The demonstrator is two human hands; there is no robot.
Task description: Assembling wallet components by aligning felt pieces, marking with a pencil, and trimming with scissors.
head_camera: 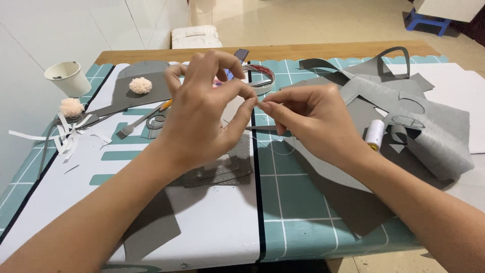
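Hands [257, 114] above teal cutting mat [298, 197]

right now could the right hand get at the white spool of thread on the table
Probably yes. The white spool of thread stands just right of the right hand, with only flat grey felt pieces around it and nothing across the way. But that hand's fingertips are pinched together with the left hand, so it would have to let go first.

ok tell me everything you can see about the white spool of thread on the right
The spool of thread is a small cylinder wound with white or cream thread, with a yellowish end showing at its lower tip. It lies on its side, slightly tilted, on grey felt pieces, just beyond the right hand. Neither hand touches it. Whether the fine thread near the fingertips runs from it cannot be told.
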